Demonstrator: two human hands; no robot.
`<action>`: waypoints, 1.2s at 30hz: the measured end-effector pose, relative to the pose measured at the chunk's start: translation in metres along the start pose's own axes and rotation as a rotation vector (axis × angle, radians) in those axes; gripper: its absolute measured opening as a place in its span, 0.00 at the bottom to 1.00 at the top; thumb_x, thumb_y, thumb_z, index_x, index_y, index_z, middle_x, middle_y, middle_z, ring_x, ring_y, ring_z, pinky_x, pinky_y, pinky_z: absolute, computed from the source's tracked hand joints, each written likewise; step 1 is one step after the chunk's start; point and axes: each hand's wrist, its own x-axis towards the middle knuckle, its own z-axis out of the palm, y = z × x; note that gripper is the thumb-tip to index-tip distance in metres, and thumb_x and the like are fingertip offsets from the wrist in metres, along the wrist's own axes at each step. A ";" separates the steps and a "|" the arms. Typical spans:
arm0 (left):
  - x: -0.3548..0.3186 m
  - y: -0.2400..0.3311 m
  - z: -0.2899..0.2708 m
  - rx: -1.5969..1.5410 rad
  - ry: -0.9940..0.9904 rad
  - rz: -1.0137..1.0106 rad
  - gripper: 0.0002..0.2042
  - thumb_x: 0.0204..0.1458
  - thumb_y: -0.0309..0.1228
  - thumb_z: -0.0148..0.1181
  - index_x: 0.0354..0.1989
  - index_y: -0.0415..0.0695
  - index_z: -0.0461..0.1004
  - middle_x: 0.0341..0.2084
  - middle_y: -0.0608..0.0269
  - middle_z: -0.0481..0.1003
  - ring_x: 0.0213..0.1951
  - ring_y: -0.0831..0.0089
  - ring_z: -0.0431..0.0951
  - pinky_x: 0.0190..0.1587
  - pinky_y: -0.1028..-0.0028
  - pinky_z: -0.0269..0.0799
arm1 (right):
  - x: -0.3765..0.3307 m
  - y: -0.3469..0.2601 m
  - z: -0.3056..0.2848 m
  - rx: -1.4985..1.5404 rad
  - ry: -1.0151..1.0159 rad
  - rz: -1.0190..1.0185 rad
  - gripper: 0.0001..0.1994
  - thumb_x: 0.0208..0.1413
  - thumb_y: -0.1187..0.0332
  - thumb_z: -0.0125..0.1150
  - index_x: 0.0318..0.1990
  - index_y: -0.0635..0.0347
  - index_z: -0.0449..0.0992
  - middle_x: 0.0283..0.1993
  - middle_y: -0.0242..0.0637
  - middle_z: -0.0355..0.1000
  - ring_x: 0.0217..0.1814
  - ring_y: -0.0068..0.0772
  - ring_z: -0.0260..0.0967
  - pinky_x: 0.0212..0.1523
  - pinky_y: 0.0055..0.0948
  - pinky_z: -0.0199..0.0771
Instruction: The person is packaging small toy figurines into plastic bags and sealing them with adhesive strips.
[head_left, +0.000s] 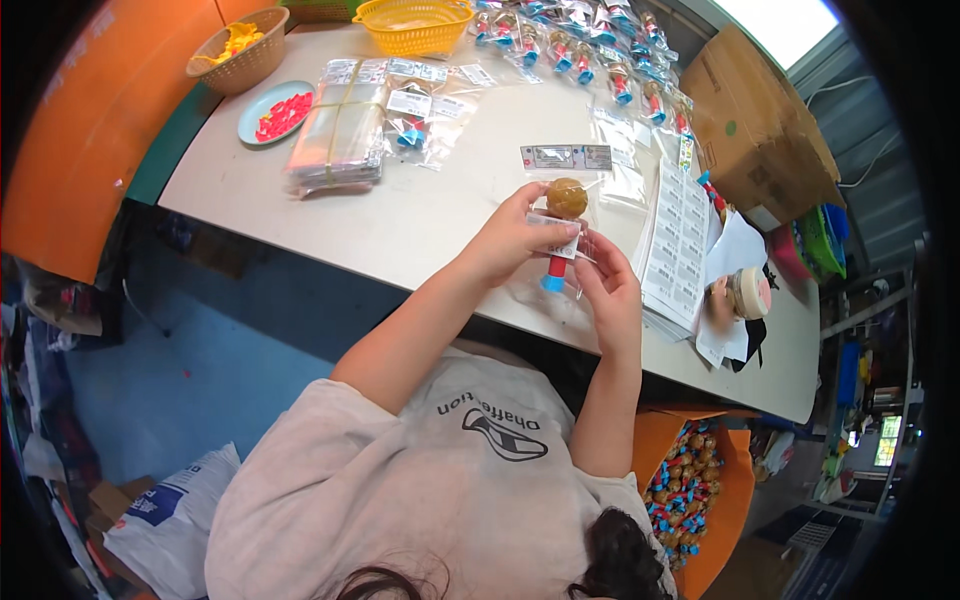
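A small toy with a gold-brown ball [567, 198] on top and a red and blue handle [555, 272] sits inside a clear plastic bag, over the near part of the table. My left hand [512, 238] grips the bagged toy from the left, its thumb lying across a white label [553, 226] on the bag. From the other side my right hand [610, 285] has closed fingers on the bag's edge beside the label. The bag's printed header [565, 157] points away from me. My fingers partly hide the toy's middle.
Label sheets [672, 250] lie to the right, near a round jar [748, 293] and a cardboard box [755, 125]. Bagged toys [585, 60] cover the far side. Left are banded bags [340, 130], a plate [262, 133] and baskets [415, 28]. Loose toys fill an orange-lined box [735, 490] below right.
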 end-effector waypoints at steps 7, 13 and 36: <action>-0.001 -0.007 -0.002 -0.051 -0.030 0.026 0.24 0.52 0.25 0.60 0.57 0.40 0.61 0.44 0.58 0.74 0.44 0.73 0.75 0.43 0.72 0.75 | -0.010 -0.001 0.015 -0.036 0.035 0.098 0.28 0.55 0.78 0.58 0.63 0.70 0.57 0.44 0.44 0.74 0.44 0.28 0.74 0.46 0.23 0.74; 0.005 -0.008 -0.005 -0.060 -0.080 0.003 0.27 0.53 0.26 0.60 0.61 0.38 0.57 0.49 0.57 0.72 0.50 0.69 0.74 0.50 0.70 0.73 | -0.009 0.000 0.006 0.002 0.044 0.106 0.27 0.55 0.76 0.59 0.62 0.69 0.58 0.47 0.45 0.73 0.47 0.29 0.73 0.47 0.23 0.73; -0.012 0.042 0.008 0.738 -0.071 0.271 0.29 0.54 0.35 0.61 0.61 0.37 0.59 0.46 0.48 0.74 0.50 0.64 0.74 0.51 0.68 0.71 | 0.032 -0.032 -0.018 0.692 -0.108 -0.039 0.32 0.57 0.61 0.48 0.66 0.67 0.51 0.61 0.62 0.60 0.62 0.58 0.61 0.63 0.48 0.59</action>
